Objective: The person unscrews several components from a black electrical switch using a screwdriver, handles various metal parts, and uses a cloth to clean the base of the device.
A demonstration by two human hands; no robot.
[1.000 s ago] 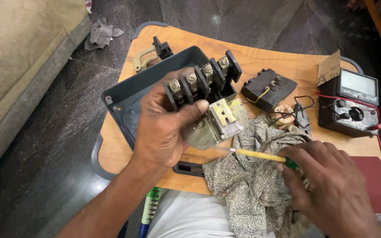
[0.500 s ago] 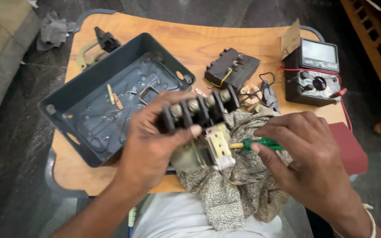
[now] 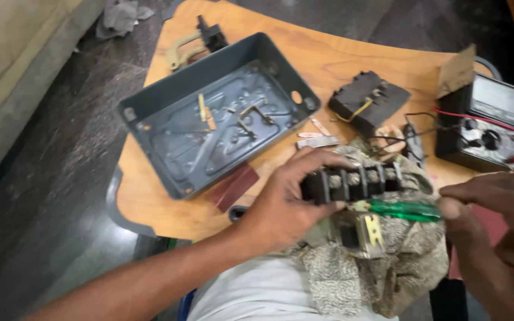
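Head view, near edge first: my lap with a speckled grey-brown cloth rag [image 3: 382,267] draped over it. My left hand [image 3: 281,208] is clenched round a black ribbed terminal block with brass screws [image 3: 352,181], thumb on top, fingers underneath, holding it level over the rag. A tan metal bracket [image 3: 367,232] hangs below the block, touching the rag. My right hand [image 3: 501,229] pinches a green translucent-handled screwdriver [image 3: 403,209] at the handle end, its shaft lying flat and pointing left under the block; the tip is hidden, so I can't tell if it touches a screw.

Just beyond my left wrist, a small dark red flat pad [image 3: 233,187] lies on the tan wooden board table [image 3: 340,59]. Past it sits an open grey metal enclosure box [image 3: 209,119], tilted diagonally, with a few brass strips loose inside. Right of the box, a black block-shaped switch part with yellow wire [image 3: 367,101] lies near thin metal strips [image 3: 316,141]. Far right, a black analogue multimeter [image 3: 483,122] with red and black leads. Far end of the board, a brass-coloured handle piece [image 3: 191,47]. Dark stone floor [image 3: 49,166] around, crumpled grey rag [image 3: 120,15] top left.
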